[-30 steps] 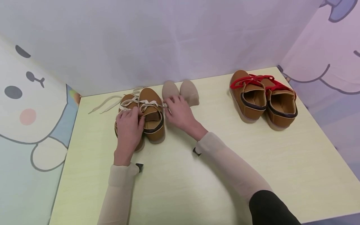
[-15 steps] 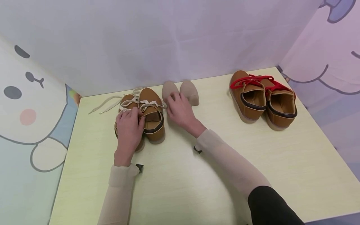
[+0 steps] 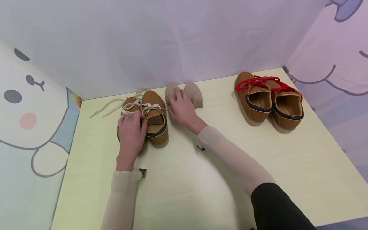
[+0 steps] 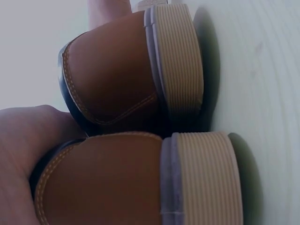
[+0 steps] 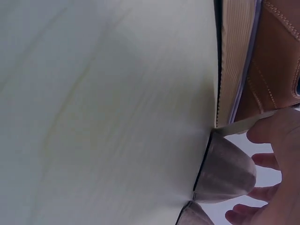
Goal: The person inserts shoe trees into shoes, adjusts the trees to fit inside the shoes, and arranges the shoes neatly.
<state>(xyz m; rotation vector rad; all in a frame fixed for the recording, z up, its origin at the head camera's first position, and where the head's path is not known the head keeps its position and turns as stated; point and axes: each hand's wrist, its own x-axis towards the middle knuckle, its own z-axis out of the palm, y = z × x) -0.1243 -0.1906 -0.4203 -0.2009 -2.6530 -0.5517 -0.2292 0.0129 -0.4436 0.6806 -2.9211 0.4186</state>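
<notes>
Two brown shoes with off-white laces stand side by side at the table's back left. My left hand lies over the left brown shoe, its bent fingers and thumb gripping near the opening between the pair. Close by is the right brown shoe, whose lace runs towards my right hand. That hand reaches over the left of two beige rounded inserts, fingers spread and thumb apart from them. In the left wrist view, the ribbed soles show flat on the table and the left fingertips are mostly hidden.
Another pair of brown shoes with red laces stands at the back right of the pale table. The second beige insert is beside the first. A pale cloth wall rises directly behind. Loose lace ends trail leftwards.
My right hand has shifted from the right shoe's lace further back over the left beige insert. My left hand has stayed in place on the shoe.
</notes>
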